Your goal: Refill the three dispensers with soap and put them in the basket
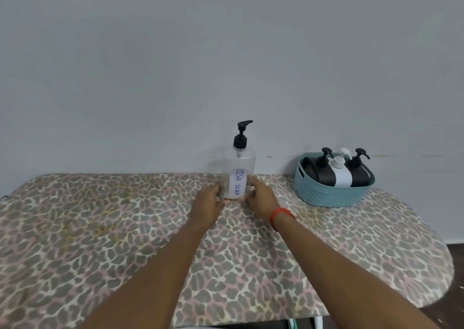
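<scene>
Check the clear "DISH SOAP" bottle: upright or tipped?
Upright. The clear bottle stands on the table, black pump topmost, left hand and right hand gripping its base.

Clear soap bottle wearing a black pump, white label showing blue lettering. Basket showing teal, holding two black dispensers and one white dispenser. Table cover showing grey-pink-cream leopard print. Red band sitting on right wrist.

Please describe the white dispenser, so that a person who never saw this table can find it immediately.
Look at the teal basket on the far right of the patterned table, against the wall. Three pump dispensers stand inside; the white dispenser is the middle one, between two black dispensers.
</scene>
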